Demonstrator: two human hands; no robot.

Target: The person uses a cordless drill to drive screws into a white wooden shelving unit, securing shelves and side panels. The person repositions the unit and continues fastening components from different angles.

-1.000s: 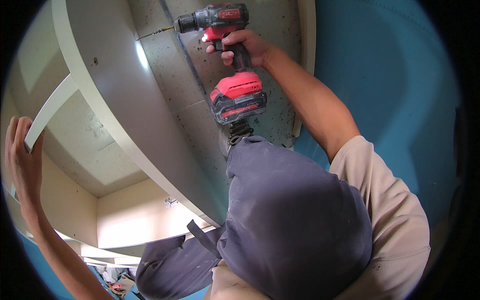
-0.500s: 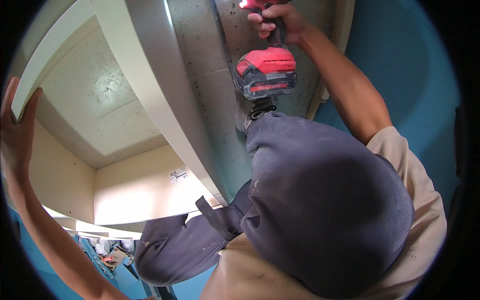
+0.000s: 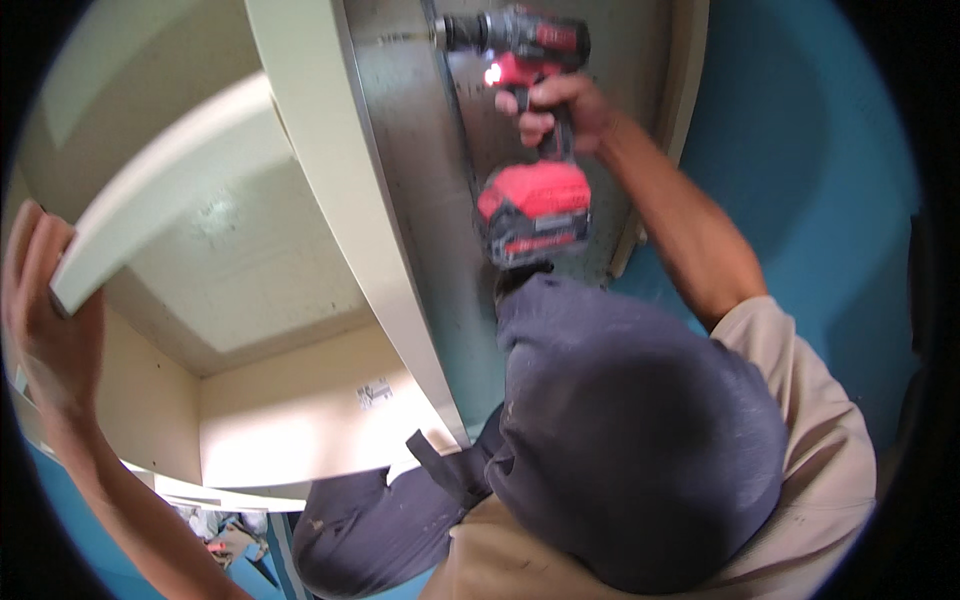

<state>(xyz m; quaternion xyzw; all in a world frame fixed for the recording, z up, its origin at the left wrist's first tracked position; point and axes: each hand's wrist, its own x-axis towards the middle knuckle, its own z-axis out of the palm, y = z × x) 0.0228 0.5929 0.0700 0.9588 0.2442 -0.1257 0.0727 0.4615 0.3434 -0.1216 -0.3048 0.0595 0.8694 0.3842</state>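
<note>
Gripping the near end of a white board (image 3: 175,190) between thumb and fingers, the left hand (image 3: 48,340) is steadying it at the far left, while the right hand (image 3: 585,108) is wrapping round the handle of a red-and-black drill (image 3: 540,195). The hands are staying well apart. The board's other end is reaching the edge of a long pale panel (image 3: 325,150), though whether they are touching is not showing clearly. On the panel's other side, the drill bit (image 3: 400,38) is pointing toward its face; blur is hiding any contact at the tip. The drill's head is showing again after being cropped half a second ago, so the bit is now visibly facing the panel from opposite the board. Farther out, a small fitting (image 3: 375,393) is sitting on a cream wall (image 3: 290,425), and a grey-trousered knee (image 3: 640,420) is filling the lower middle. Markings are appearing on the drill, but blur is smearing them.
</note>
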